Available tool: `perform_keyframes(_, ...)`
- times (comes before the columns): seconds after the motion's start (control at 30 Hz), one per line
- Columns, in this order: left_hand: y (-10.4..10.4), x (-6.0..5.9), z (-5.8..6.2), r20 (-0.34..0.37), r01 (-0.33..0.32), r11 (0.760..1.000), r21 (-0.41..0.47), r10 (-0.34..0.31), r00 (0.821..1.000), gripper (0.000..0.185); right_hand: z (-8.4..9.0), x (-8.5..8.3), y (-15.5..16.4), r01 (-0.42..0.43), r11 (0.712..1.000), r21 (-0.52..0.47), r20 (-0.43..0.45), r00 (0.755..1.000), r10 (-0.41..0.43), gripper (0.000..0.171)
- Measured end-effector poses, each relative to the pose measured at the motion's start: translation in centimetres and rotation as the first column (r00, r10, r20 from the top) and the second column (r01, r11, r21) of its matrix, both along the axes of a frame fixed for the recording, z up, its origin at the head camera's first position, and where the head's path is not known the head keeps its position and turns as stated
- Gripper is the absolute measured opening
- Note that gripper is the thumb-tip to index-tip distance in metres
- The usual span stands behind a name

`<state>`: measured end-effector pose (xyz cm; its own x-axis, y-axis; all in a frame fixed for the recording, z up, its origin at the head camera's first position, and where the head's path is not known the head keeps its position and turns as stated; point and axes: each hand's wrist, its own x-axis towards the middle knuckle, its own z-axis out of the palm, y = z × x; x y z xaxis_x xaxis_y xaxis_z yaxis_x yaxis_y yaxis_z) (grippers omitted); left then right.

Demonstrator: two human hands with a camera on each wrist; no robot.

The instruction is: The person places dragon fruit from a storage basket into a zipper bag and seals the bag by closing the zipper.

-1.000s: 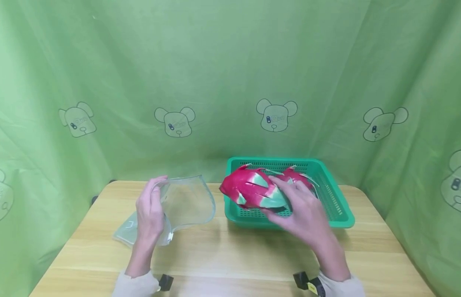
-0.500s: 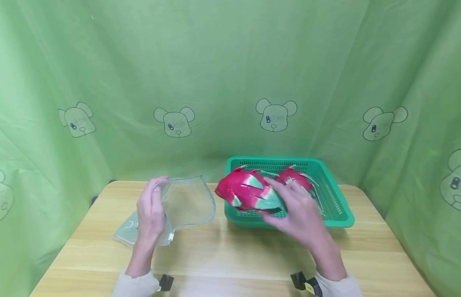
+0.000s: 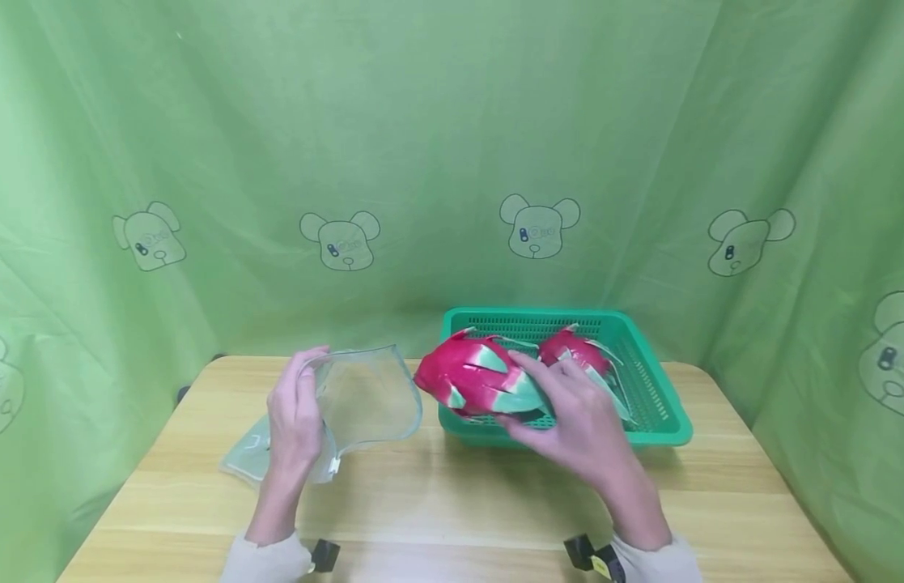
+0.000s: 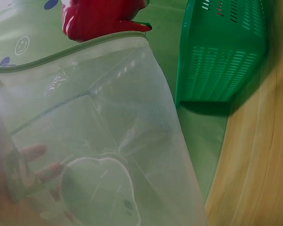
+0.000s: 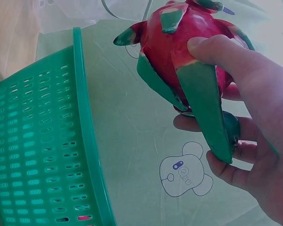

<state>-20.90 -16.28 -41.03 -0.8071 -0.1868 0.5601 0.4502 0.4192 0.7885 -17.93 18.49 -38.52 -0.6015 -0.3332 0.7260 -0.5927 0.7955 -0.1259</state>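
Red and green, the dragon fruit (image 3: 462, 374) in the right hand (image 3: 571, 417) has shifted left in the head view, its tip now by the mouth of the clear bag (image 3: 371, 405); that seems to line it up with the opening. The left hand (image 3: 294, 413) holds the bag's left edge above the table (image 3: 437, 518), mouth spread wide. A second fruit (image 3: 574, 352) lies in the basket (image 3: 568, 440), right of the held one.

In the left wrist view, the dragon fruit is just beyond the bag's rim, outside it. Blurred fingers (image 4: 34, 151) show through the plastic; whether inside or behind, I cannot tell.

In the right wrist view, the fingers curl round the dragon fruit's leafy end.
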Motion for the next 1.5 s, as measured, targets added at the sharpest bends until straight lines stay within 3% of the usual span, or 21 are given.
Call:
perform_keyframes(0.73, -0.1, 0.1, -0.6, 0.016, -0.013, 1.0, 0.011, 0.013, 1.0, 0.041, -0.9, 0.0, -1.1, -0.053, 0.999, 0.002, 0.01, 0.999, 0.052, 0.088)
perform_keyframes(1.5, 0.5, 0.0, -0.2, 0.01, -0.004, 1.0, -0.016, 0.004, 1.0, 0.041, -0.2, 0.2, -2.4, -0.051, 0.998, 0.043, 0.012, 0.999, 0.05, 0.088)
